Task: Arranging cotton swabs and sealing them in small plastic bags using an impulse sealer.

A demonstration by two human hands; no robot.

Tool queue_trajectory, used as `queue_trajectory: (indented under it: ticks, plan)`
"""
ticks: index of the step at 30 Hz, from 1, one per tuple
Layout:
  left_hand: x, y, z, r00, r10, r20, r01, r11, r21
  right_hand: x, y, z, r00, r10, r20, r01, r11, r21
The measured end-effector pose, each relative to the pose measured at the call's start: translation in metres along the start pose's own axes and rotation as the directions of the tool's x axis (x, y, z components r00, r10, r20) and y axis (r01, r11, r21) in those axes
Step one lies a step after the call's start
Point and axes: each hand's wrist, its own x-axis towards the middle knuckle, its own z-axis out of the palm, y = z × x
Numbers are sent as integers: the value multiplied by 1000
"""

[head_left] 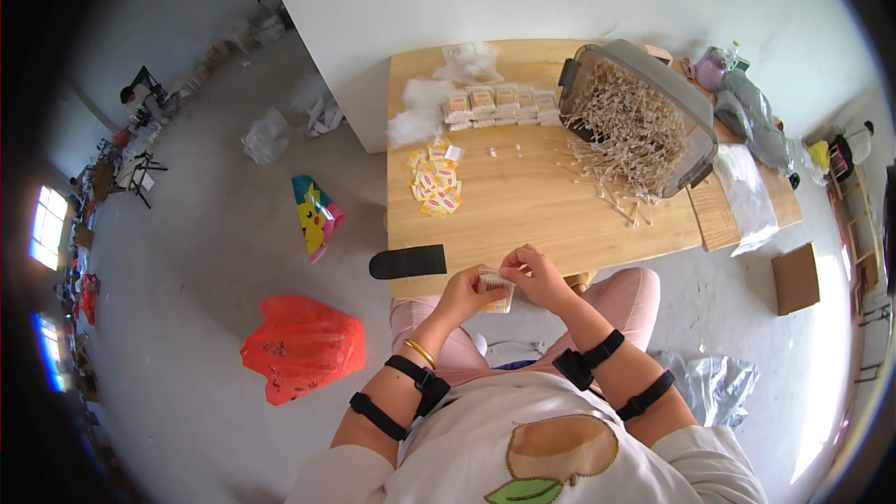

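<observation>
Close to my body, at the table's near edge, my left hand (467, 296) grips a small clear pack of cotton swabs (492, 282) with a yellow label low on it. My right hand (534, 276) is at the pack's upper right edge, its thumb and fingertips pinched together. What lies between those fingertips is too small to tell. Beyond the hands, a grey plastic bin (667, 79) lies tipped toward me, with loose cotton swabs (625, 121) spilling onto the wooden table (532, 210). A loose pile of yellow and white cards (435, 179) is at the left.
Filled clear packs (504, 105) stand in rows at the back, beside clear plastic bags (418, 112). A few single swabs (505, 150) lie mid-table. A black strip (408, 262) overhangs the left edge. On the floor are a red bag (303, 347) and a cardboard box (795, 280).
</observation>
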Motion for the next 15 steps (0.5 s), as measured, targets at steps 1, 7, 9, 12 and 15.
queue_trajectory:
  ticks: [1,7,9,12,15]
  plan:
    - [-2,1,0,998,-61,31,60,998,14,-2,-3,-1,999,37,1,-37,998,52]
    - [-15,10,-2,992,-33,121,21,996,92,-12,-4,-11,991,127,-39,-119,978,168]
    - [-19,11,-4,993,29,110,-49,982,182,-16,-5,-16,986,154,-65,-137,968,211]
    - [-23,13,-6,992,84,94,-105,964,246,-23,-9,-22,976,209,-68,-194,964,182]
    - [-30,27,-6,998,41,46,-48,985,166,-30,-8,-25,965,249,-86,-224,948,224]
